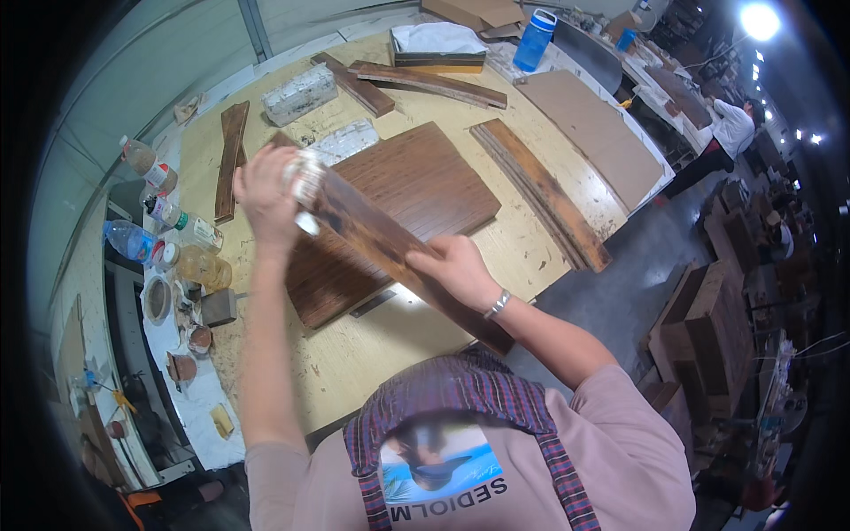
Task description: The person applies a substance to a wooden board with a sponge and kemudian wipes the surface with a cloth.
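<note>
A long dark-brown wooden board [376, 237] lies slantwise in front of me, its near end by my apron. Around its near half my right hand [458, 270] is closed, the thumb on its upper face. At the far end, my left hand [267, 196] presses a crumpled white cloth [306, 180] against the wood; the hand is a little blurred. Under the board, a wide brown wooden panel [434, 181] rests on the pale worktable [416, 332], partly covered by it. Close beyond the cloth sits a white wrapped block [347, 142].
Several wooden strips [544, 195] lie around the panel. Another white wrapped block [301, 94] stands at the back. Bottles [202, 265] and small pots line the left edge. A blue bottle [535, 41] and a cardboard sheet [593, 133] are far right. A person [731, 128] works beyond.
</note>
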Action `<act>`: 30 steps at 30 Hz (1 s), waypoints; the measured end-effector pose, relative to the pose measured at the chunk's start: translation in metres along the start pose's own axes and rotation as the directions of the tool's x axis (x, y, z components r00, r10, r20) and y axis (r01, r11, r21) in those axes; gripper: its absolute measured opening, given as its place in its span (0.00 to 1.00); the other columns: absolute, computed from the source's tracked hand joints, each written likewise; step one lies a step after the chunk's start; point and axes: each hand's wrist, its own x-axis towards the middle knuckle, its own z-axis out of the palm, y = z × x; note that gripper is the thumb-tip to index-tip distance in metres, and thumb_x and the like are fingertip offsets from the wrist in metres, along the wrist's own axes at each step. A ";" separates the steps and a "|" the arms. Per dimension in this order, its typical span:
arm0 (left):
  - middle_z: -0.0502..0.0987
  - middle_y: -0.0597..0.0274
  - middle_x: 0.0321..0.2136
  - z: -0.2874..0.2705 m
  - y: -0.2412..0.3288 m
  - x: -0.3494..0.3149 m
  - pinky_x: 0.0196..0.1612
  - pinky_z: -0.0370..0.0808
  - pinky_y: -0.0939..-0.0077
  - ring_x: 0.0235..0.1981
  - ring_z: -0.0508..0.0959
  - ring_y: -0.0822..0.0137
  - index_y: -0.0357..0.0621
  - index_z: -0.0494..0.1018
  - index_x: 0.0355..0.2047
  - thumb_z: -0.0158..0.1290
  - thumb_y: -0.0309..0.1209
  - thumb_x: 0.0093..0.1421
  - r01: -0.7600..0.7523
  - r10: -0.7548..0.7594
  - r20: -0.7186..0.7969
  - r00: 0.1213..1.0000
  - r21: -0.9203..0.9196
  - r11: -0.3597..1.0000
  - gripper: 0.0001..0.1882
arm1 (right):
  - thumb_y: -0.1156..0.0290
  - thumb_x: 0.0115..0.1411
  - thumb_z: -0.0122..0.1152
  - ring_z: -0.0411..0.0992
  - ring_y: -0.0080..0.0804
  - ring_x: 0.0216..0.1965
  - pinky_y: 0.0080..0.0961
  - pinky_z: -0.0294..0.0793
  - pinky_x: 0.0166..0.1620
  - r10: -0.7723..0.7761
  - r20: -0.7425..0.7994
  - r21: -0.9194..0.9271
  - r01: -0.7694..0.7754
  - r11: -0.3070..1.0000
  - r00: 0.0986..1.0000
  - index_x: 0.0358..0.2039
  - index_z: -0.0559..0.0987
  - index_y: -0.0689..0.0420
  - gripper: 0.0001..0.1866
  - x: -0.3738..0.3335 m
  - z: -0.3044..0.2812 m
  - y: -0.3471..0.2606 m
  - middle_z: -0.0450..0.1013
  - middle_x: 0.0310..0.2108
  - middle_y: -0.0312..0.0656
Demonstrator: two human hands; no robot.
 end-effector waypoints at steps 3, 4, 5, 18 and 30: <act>0.80 0.56 0.38 -0.015 -0.076 -0.013 0.45 0.74 0.67 0.42 0.80 0.59 0.43 0.77 0.41 0.51 0.31 0.61 0.318 -0.305 0.106 0.946 -0.137 0.938 0.11 | 0.54 0.54 0.65 0.71 0.41 0.21 0.35 0.69 0.30 -0.007 0.041 0.022 0.006 1.000 0.999 0.26 0.80 0.65 0.22 -0.017 -0.003 0.014 0.72 0.18 0.53; 0.80 0.55 0.36 -0.015 -0.111 -0.027 0.40 0.75 0.68 0.37 0.80 0.57 0.39 0.76 0.42 0.53 0.28 0.60 0.399 -0.399 0.015 0.917 -0.005 0.917 0.11 | 0.54 0.52 0.66 0.72 0.41 0.21 0.35 0.69 0.30 -0.009 0.040 0.057 0.007 0.998 0.999 0.26 0.80 0.65 0.22 -0.019 -0.002 0.018 0.72 0.18 0.53; 0.80 0.55 0.37 -0.013 -0.101 -0.023 0.41 0.75 0.69 0.38 0.80 0.57 0.39 0.76 0.43 0.54 0.27 0.60 0.481 -0.484 -0.010 0.875 -0.084 0.873 0.11 | 0.55 0.52 0.67 0.70 0.33 0.21 0.32 0.69 0.29 0.023 0.021 0.105 -0.025 0.994 1.000 0.26 0.80 0.66 0.22 -0.017 -0.008 0.022 0.72 0.17 0.50; 0.78 0.56 0.41 -0.021 0.088 -0.180 0.45 0.72 0.60 0.41 0.75 0.53 0.43 0.79 0.38 0.51 0.14 0.43 0.200 0.046 0.438 0.898 -0.499 0.843 0.21 | 0.66 0.62 0.62 0.66 0.22 0.28 0.25 0.68 0.35 0.322 -0.498 0.795 0.275 0.541 0.805 0.29 0.76 0.63 0.12 0.084 -0.042 -0.001 0.73 0.27 0.36; 0.76 0.57 0.45 -0.039 0.137 -0.067 0.52 0.67 0.57 0.45 0.74 0.54 0.45 0.76 0.43 0.53 0.19 0.42 -0.044 0.151 0.197 0.969 -0.461 0.886 0.24 | 0.66 0.61 0.63 0.62 0.19 0.25 0.23 0.65 0.30 0.106 -0.271 0.392 0.009 0.920 0.957 0.21 0.74 0.63 0.16 0.046 -0.013 0.013 0.69 0.20 0.33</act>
